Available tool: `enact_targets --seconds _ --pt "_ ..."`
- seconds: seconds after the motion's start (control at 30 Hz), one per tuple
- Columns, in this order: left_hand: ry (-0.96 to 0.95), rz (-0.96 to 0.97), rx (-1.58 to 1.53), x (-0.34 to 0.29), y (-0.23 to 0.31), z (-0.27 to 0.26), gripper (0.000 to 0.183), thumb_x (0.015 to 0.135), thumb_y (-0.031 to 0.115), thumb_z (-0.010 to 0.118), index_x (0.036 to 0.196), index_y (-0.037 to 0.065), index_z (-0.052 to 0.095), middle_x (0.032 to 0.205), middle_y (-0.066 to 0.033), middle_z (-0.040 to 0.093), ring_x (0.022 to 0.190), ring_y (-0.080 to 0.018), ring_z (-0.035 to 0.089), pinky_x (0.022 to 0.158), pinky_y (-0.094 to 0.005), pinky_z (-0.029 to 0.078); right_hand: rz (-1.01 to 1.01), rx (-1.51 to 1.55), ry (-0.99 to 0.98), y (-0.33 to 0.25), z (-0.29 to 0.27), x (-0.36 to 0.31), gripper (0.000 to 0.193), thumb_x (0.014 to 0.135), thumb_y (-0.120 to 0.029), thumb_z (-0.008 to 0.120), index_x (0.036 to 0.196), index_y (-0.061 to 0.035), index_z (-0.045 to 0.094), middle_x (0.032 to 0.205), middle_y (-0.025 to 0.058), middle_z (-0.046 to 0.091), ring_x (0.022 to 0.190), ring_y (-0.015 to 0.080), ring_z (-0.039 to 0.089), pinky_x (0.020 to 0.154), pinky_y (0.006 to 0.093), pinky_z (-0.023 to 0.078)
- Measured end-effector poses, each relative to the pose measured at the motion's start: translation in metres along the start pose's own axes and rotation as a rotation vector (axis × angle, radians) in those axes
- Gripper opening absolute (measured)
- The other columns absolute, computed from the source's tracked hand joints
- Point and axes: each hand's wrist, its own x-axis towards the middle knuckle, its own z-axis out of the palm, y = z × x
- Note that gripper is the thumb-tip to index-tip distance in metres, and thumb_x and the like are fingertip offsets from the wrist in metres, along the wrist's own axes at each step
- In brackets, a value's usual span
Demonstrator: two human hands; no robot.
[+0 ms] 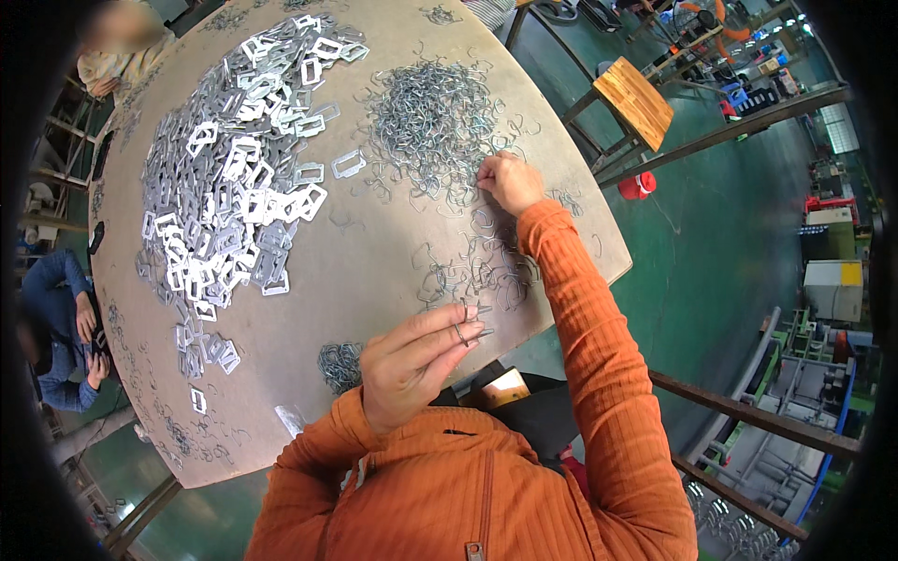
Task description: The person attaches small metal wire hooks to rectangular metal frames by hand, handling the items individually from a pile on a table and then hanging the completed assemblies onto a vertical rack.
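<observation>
My left hand (412, 360) is closed near the table's front edge, pinching a thin bent metal wire hook (465, 323) between thumb and fingers. More than one wire end shows at the fingertips. Farther out, my right hand (512, 182) has its fingers pinched together at the right side of a big pile of bent wire hooks (430, 122). What lies between those fingertips, if anything, is too small to make out. Between my two hands spreads a looser scatter of wire hooks (477, 266). A small dark bunch of wire pieces (340, 366) sits beside my left wrist.
A long heap of flat rectangular metal frames (234, 178) covers the table's (346, 271) left half. Two other people sit along the left side, one in a blue sleeve (58, 271). A wooden stool (634, 101) and red bucket (638, 185) stand off the right edge.
</observation>
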Motion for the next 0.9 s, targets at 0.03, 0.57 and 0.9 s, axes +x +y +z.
enact_targets --seconds 0.03,0.57,0.9 --pt "0.004 -0.012 -0.005 0.000 0.000 0.000 0.024 0.070 -0.011 0.070 0.092 -0.002 0.070 0.100 -0.0118 0.066 0.087 -0.0204 0.066 0.075 -0.0275 0.053 -0.015 -0.068 -0.017 -0.003 0.002 0.002 0.005 0.077 -0.015 0.065 0.076 -0.0105 0.066 0.086 0.0102 0.063 0.083 0.0279 0.064 0.071 0.0391 0.051" --pt "0.080 -0.044 -0.052 0.018 -0.010 0.003 0.020 0.079 -0.008 0.063 0.098 -0.003 0.068 0.107 -0.0126 0.064 0.090 -0.0160 0.063 0.076 -0.0263 0.053 0.225 1.014 -0.019 -0.030 -0.052 -0.062 0.010 0.086 0.001 0.057 0.095 -0.0020 0.054 0.079 0.0047 0.060 0.065 0.0124 0.061 0.055 0.0241 0.045" --pt "0.135 -0.057 -0.082 0.014 -0.002 -0.005 0.020 0.081 -0.005 0.063 0.100 -0.003 0.068 0.107 -0.0117 0.064 0.092 -0.0145 0.062 0.074 -0.0252 0.052 0.293 1.305 -0.053 -0.061 -0.087 -0.089 0.010 0.089 -0.002 0.053 0.099 -0.0018 0.057 0.086 0.0063 0.060 0.072 0.0119 0.062 0.057 0.0217 0.048"
